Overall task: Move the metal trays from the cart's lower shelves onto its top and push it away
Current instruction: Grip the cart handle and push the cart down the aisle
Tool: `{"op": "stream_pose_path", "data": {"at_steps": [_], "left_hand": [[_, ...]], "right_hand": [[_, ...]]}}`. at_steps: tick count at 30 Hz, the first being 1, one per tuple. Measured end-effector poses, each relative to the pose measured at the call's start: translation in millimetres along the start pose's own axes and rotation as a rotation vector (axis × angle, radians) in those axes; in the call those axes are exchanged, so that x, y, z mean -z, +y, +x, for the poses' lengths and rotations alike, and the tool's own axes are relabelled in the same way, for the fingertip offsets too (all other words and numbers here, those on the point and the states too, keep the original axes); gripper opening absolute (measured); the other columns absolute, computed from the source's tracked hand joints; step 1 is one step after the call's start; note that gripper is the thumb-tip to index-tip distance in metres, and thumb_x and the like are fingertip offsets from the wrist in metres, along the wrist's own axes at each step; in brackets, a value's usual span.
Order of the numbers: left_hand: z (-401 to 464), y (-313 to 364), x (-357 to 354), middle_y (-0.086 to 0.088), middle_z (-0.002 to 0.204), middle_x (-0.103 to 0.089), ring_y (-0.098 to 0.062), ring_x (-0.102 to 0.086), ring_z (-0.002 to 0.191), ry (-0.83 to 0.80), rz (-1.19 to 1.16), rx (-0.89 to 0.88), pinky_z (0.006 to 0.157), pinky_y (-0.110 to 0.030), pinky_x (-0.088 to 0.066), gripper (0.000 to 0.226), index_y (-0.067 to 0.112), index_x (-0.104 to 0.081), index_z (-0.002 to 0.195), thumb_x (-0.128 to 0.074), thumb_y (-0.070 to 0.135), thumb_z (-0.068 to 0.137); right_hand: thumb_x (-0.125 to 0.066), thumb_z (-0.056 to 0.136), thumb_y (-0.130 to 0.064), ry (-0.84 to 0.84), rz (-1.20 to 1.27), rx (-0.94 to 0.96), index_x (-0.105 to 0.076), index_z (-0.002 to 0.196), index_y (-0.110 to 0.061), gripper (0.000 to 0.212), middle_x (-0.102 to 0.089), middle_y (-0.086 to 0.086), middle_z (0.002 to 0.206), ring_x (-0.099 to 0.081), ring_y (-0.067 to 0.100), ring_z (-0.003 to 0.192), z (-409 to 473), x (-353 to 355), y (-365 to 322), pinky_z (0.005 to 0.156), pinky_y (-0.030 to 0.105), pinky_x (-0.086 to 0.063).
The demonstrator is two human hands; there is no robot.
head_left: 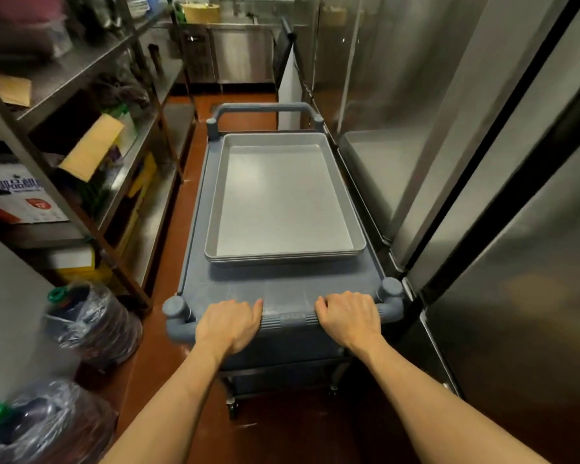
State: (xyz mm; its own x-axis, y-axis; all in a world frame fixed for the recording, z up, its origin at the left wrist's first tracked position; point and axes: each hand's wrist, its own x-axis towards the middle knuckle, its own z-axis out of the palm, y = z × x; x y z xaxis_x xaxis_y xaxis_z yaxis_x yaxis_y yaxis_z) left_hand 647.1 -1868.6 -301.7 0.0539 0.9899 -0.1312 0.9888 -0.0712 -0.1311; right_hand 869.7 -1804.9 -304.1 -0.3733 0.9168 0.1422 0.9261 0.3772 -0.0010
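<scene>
A grey-blue plastic cart (282,289) stands in a narrow aisle in front of me. On its top lies a stack of shallow metal trays (283,199), nested, with several rims showing at the near edge. My left hand (230,324) grips the left part of the cart's near handle (287,319). On the right part of that handle my right hand (349,318) is closed around the bar. The lower shelves are mostly hidden under the top and my arms.
Steel shelving (91,128) with boxes and bags lines the left side. Tall stainless refrigerator doors (482,162) line the right, close to the cart. Two plastic-wrapped jugs (91,323) sit on the brown floor at lower left. A steel counter (241,51) closes the aisle's far end.
</scene>
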Motion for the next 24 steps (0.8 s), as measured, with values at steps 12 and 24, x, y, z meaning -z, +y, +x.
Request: {"op": "stream_pose_path", "data": {"at_steps": [12, 24], "left_hand": [[165.7, -88.2, 12.9, -0.012, 0.092, -0.071, -0.037, -0.067, 0.077, 0.002, -0.02, -0.029, 0.058, -0.039, -0.043, 0.03, 0.015, -0.053, 0.106, -0.027, 0.027, 0.097], [344.5, -170.3, 27.9, -0.014, 0.099, -0.07, -0.041, -0.066, 0.087, -0.026, 0.001, -0.065, 0.058, -0.041, -0.04, 0.022, 0.014, -0.05, 0.108, -0.033, 0.018, 0.095]], "right_hand": [[-0.025, 0.088, -0.043, -0.044, 0.014, 0.047, -0.063, 0.059, -0.016, 0.055, -0.07, 0.01, 0.068, -0.063, 0.03, 0.063, 186.9, -21.0, -1.9, 0.055, 0.035, -0.035], [-0.025, 0.09, -0.043, -0.065, -0.013, 0.012, -0.059, 0.061, -0.018, 0.051, -0.071, 0.011, 0.075, -0.065, 0.032, 0.07, 381.9, -44.2, 0.5, 0.058, 0.036, -0.037]]}}
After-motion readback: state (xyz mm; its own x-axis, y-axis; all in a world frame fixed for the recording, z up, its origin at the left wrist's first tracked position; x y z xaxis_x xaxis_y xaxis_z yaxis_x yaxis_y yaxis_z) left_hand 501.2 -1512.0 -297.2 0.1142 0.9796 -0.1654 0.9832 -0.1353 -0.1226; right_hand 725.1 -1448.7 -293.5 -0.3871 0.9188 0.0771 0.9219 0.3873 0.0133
